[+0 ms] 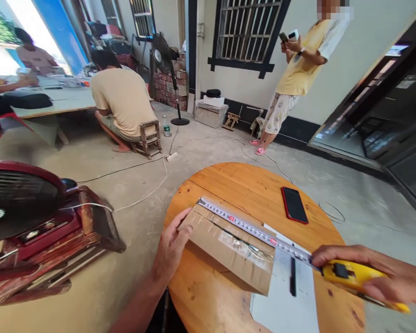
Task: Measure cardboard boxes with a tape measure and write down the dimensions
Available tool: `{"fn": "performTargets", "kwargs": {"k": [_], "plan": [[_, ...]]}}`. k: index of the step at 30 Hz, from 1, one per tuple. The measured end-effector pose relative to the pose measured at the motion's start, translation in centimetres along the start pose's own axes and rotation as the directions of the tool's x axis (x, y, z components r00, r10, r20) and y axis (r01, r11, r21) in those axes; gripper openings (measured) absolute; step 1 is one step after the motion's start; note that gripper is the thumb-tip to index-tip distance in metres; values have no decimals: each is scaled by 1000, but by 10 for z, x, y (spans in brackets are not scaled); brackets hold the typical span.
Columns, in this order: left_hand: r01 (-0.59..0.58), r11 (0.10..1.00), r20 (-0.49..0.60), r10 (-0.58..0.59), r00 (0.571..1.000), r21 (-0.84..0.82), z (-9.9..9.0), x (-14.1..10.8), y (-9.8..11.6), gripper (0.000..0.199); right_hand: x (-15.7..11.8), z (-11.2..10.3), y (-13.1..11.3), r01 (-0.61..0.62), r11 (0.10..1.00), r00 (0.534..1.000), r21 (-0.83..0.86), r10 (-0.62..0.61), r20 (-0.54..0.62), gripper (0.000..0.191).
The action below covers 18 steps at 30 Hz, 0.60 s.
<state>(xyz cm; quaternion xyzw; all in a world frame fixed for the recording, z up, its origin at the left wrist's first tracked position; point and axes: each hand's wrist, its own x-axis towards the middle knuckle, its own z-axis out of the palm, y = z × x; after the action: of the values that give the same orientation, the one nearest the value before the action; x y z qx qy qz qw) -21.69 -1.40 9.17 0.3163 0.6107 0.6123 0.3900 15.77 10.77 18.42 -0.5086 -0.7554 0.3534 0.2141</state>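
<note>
A taped brown cardboard box [225,247] rests on the round wooden table [242,178]. My left hand [171,243] grips the box's left end, thumb on top. In my right hand [377,273] is a yellow tape measure [353,275], its case held to the right of the box. The pulled-out blade [249,226] runs along the box's far top edge, its metal end at the far left corner. Partly under the box lies white paper [284,310], with a black pen [293,277] on it.
A phone with a red edge [294,205] lies on the table's right side. To the left, a fan [17,203] stands by a wooden chair [93,231]. One person [125,101] sits at a worktable; another person [298,78] stands by the wall. Cables cross the floor.
</note>
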Motion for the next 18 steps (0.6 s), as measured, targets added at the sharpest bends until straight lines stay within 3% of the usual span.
{"fn": "performTargets", "kwargs": {"k": [1,2,3,5,9,18], "plan": [[-7,1000,-7,7,1000,15,0,0,-2,56,5,-9,-8,-54,998,951,-36,62,302,53],[-10,1000,-13,11,1000,28,0,0,-4,56,10,-17,-16,-75,995,857,-70,100,506,52],[-8,999,-18,9,1000,42,0,0,-6,56,15,-24,-22,-58,993,769,-99,108,630,53],[2,997,-33,0,999,74,2,0,-7,57,23,-33,-28,-26,996,714,-87,79,695,52],[19,993,-57,-13,998,114,6,-2,-4,59,25,-34,-22,-21,1000,689,-17,27,724,54],[27,990,-85,-15,996,136,10,-3,-4,60,14,-31,-17,-44,999,722,-1,32,691,51]]}}
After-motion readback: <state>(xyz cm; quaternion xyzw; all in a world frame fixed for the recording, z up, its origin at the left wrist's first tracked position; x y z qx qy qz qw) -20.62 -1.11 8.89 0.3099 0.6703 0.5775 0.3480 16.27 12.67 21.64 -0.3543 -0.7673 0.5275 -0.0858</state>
